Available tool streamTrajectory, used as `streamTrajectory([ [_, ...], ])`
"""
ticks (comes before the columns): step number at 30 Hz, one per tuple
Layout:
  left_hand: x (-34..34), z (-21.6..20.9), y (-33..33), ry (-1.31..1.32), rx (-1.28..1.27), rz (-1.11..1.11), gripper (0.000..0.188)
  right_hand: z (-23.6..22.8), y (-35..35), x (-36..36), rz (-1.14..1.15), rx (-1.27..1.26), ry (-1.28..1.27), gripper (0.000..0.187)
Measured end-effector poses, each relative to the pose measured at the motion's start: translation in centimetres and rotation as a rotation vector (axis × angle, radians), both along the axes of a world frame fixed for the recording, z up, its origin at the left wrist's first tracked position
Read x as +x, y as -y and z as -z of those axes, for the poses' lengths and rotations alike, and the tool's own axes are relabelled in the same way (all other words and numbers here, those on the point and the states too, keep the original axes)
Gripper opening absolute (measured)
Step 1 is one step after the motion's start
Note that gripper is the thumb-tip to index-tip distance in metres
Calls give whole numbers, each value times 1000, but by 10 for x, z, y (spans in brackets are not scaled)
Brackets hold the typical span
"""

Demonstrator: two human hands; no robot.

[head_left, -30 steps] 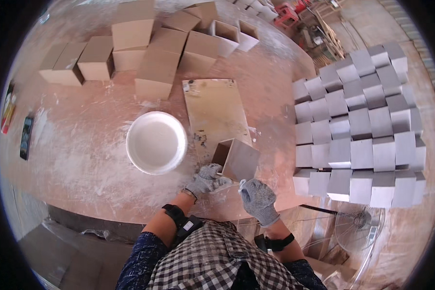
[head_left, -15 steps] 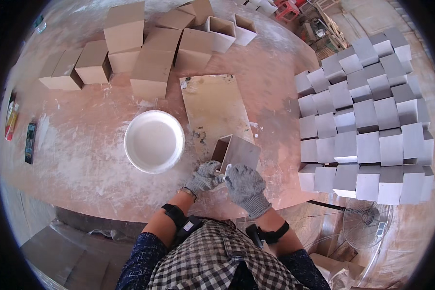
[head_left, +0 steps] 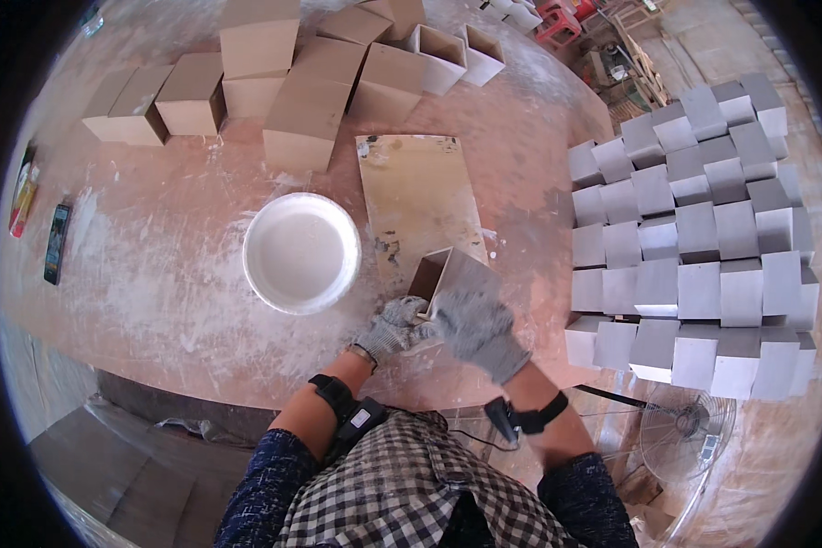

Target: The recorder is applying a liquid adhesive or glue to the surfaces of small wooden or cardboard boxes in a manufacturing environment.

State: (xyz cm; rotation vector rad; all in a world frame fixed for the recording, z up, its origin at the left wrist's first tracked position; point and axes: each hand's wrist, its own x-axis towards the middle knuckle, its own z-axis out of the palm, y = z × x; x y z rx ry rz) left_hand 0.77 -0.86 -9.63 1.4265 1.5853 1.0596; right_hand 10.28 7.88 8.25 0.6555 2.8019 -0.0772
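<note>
A small hollow box point(head_left: 471, 270), greyish on the outside with a brown inside, rests at the near end of a stained tan board point(head_left: 426, 196). My left hand point(head_left: 397, 326), in a grey knit glove, grips the near edge of its open end with bent fingers. Against the box's near right side is my right hand point(head_left: 480, 331), gloved alike and slightly blurred. Its fingers are curled, and whatever they may hold is hidden. A round white basin point(head_left: 353, 247) containing white liquid stands left of the board.
Brown boxes point(head_left: 309, 100) crowd the far side of the table point(head_left: 155, 265). At the left lies a phone point(head_left: 57, 245). Stacked pale grey boxes point(head_left: 694, 233) fill the right side, above a standing fan point(head_left: 688, 431). A red stool point(head_left: 557, 27) stands far back.
The whole view has shifted slightly. My right hand has moved a little forward along the box and is more blurred. My left hand keeps its grip on the edge.
</note>
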Motion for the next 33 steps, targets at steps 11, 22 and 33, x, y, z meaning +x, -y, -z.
streamTrajectory([
  [11,-2,2,-9,-17,160,55,43,15,19,6,-238,30,-108,18],
  [22,-1,-9,-8,-42,19,52,43,1,-38,-14,74,-51,-395,16],
  [33,4,6,-9,49,85,-26,46,-5,-28,-40,127,78,-86,14],
])
